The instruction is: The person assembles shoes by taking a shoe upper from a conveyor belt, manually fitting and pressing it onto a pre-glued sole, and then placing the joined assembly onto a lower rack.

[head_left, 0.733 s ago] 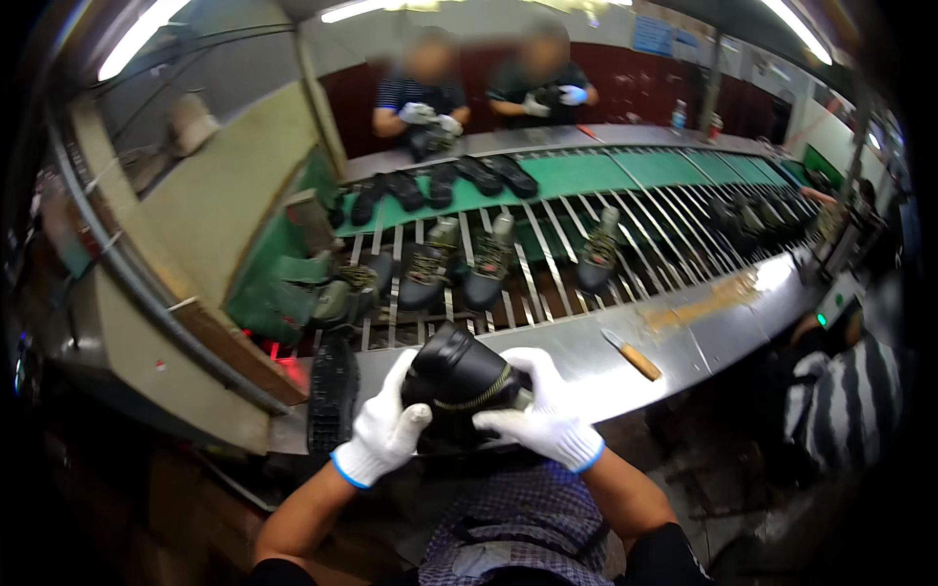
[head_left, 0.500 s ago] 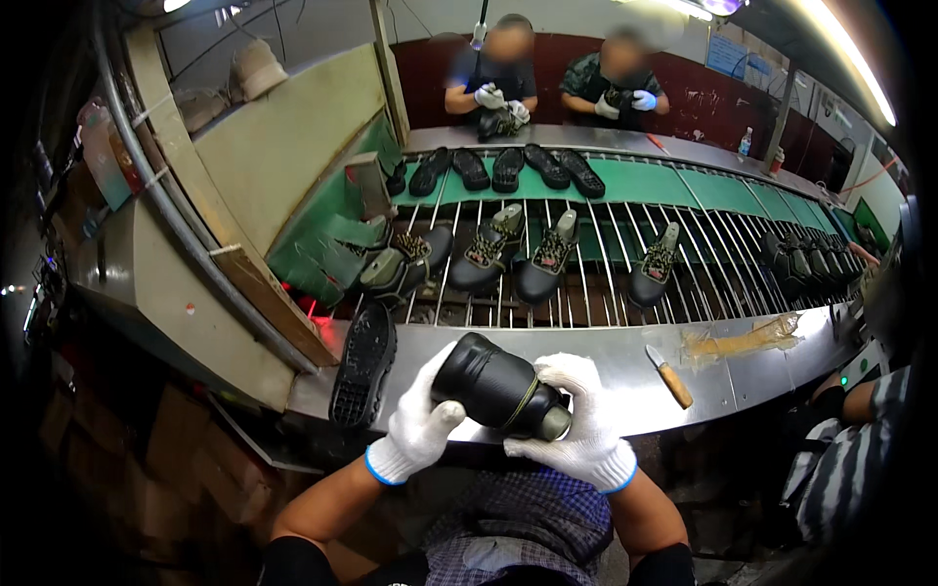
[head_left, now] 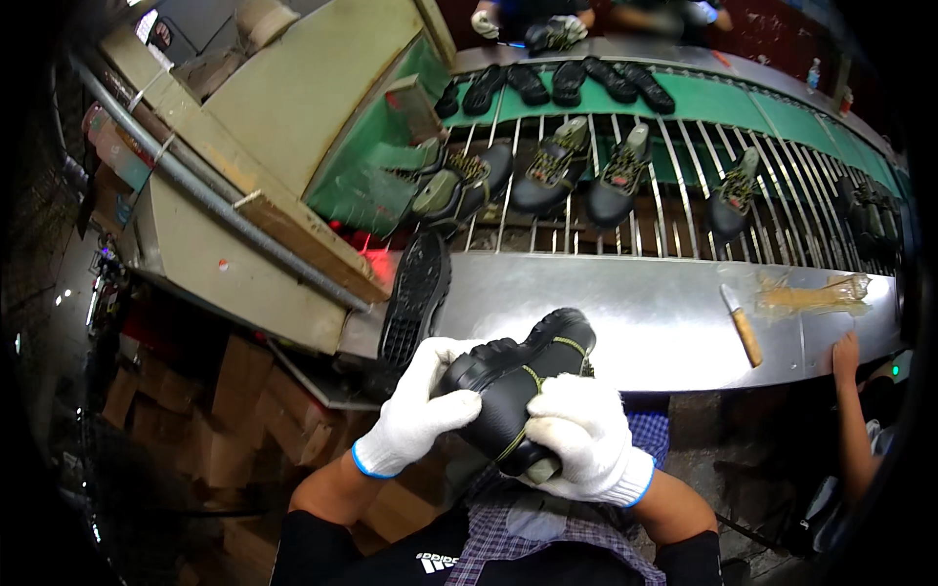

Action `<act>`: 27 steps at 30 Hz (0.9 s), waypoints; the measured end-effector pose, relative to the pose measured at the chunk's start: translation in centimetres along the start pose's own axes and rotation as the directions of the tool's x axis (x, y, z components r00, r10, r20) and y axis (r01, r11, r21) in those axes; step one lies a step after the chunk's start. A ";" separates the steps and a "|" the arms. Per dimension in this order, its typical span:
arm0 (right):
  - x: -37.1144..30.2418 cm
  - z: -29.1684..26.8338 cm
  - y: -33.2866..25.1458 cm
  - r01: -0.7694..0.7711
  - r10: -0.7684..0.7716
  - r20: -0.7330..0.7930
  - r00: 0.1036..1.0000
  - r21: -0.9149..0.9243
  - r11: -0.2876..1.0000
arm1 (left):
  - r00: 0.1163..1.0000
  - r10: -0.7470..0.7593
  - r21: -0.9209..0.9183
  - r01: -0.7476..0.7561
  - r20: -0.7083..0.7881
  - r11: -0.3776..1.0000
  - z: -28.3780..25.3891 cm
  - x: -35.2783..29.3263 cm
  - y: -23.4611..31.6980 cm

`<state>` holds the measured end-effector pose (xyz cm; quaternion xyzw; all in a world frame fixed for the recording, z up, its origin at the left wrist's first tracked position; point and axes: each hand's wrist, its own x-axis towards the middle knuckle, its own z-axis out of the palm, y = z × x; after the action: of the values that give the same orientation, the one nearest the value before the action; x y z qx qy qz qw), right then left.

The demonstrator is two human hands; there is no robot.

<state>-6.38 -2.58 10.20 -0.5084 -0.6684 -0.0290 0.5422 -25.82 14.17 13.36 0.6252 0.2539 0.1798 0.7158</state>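
Note:
Above the near edge of the metal bench I hold a black shoe (head_left: 498, 400) with yellow-green stitching, tilted on its side. A greyish form sticks out of it by my right hand. My left hand (head_left: 420, 398), in a white knit glove with a blue cuff, is closed round one end, its thumb on the black surface. My right hand (head_left: 586, 435), gloved alike, grips the stitched upper with curled fingers. Left of the shoe, a loose black sole (head_left: 415, 303) lies tread up on the bench. A wood-handled knife (head_left: 745, 334) lies to the right.
Several laced shoes (head_left: 552, 171) stand on the roller rack (head_left: 674, 210) beyond the bench (head_left: 625, 313). Black soles (head_left: 570, 83) line a green belt (head_left: 703, 103). Brown tape (head_left: 816, 293) is stuck at right, near another person's arm (head_left: 855, 420). A pale machine housing (head_left: 244, 283) borders the left.
The shoe has been turned over in my hands, so its sole edge and more stitching show. My right hand has shifted onto the upper. Another person's hand now rests on the bench's right end.

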 end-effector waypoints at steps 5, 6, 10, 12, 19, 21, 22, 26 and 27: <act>-1.4 2.1 -0.4 0.078 -0.105 0.195 0.975 0.137 0.987 | 0.961 -0.272 -0.177 0.258 -0.056 0.950 -0.8 -4.4 -3.0; -1.7 2.3 -0.3 0.097 -0.136 0.237 0.962 0.170 0.981 | 0.945 -0.323 -0.222 0.304 -0.053 0.926 -0.7 -5.0 -4.1; -3.6 2.3 -1.1 0.074 -0.151 0.409 0.900 0.198 0.977 | 0.891 -0.453 -0.306 0.437 0.021 0.846 0.0 -6.4 -6.8; -4.6 2.0 -1.4 0.049 -0.120 0.433 0.893 0.173 0.984 | 0.894 -0.443 -0.318 0.439 0.062 0.841 0.6 -7.0 -8.6; -9.5 -1.2 -0.9 -0.124 0.206 0.348 0.915 -0.243 0.962 | 0.943 -0.309 -0.255 0.331 0.123 0.909 3.1 -7.5 -13.0; -12.6 -2.5 -1.4 -0.367 0.439 0.238 0.866 -0.295 0.882 | 0.949 -0.297 -0.176 0.312 0.110 0.934 3.0 -7.7 -13.8; -14.6 -2.8 -1.2 -0.523 0.564 0.174 0.807 -0.232 0.820 | 0.949 -0.294 -0.134 0.309 0.117 0.942 2.7 -7.6 -14.2; -19.7 -0.8 0.4 -0.898 0.900 0.358 0.249 0.434 0.075 | 0.948 -0.263 -0.039 0.274 0.182 0.961 1.9 -6.6 -13.9; -20.6 1.3 0.8 -0.818 0.839 0.455 0.299 0.575 -0.021 | 0.955 -0.234 -0.034 0.244 0.183 0.969 2.0 -6.6 -14.1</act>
<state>-8.83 -14.77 -6.29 -0.5340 -0.1711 0.5614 0.6086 -30.85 6.57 0.53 0.5833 0.2573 0.0425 0.7693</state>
